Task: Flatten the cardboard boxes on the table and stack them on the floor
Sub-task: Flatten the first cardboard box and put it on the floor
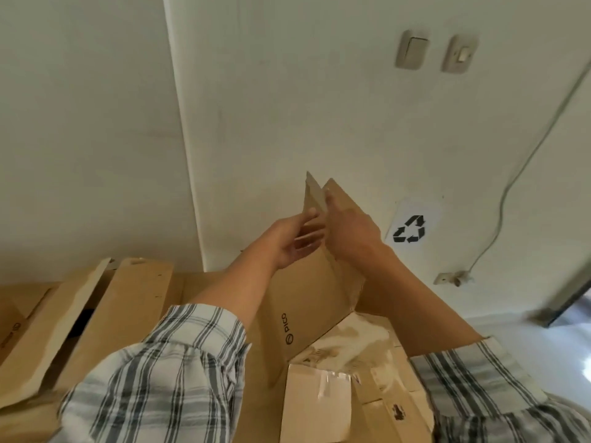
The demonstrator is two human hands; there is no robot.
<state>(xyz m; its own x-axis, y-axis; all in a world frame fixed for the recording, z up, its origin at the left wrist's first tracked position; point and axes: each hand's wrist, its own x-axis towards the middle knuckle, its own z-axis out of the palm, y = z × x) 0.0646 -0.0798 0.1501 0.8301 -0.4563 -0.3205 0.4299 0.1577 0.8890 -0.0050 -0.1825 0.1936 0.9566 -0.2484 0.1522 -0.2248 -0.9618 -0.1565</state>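
A brown cardboard box (307, 302) printed "PICO" stands tilted in the middle, its top flaps raised toward the wall. My left hand (295, 239) presses flat against the left side of the upper flap, fingers spread. My right hand (348, 231) grips the same flap from the right, fingers wrapped over its edge. Below it lie flattened cardboard pieces (358, 382) with torn tape and labels. Another open brown box (105, 318) sits to the left, its long flaps open.
A white wall stands close behind the boxes, with a recycling sign (411, 230) on it low at the right. Two wall switches (412, 49) are higher up. A cable (511, 180) runs down to an outlet. A doorway (575, 302) opens at far right.
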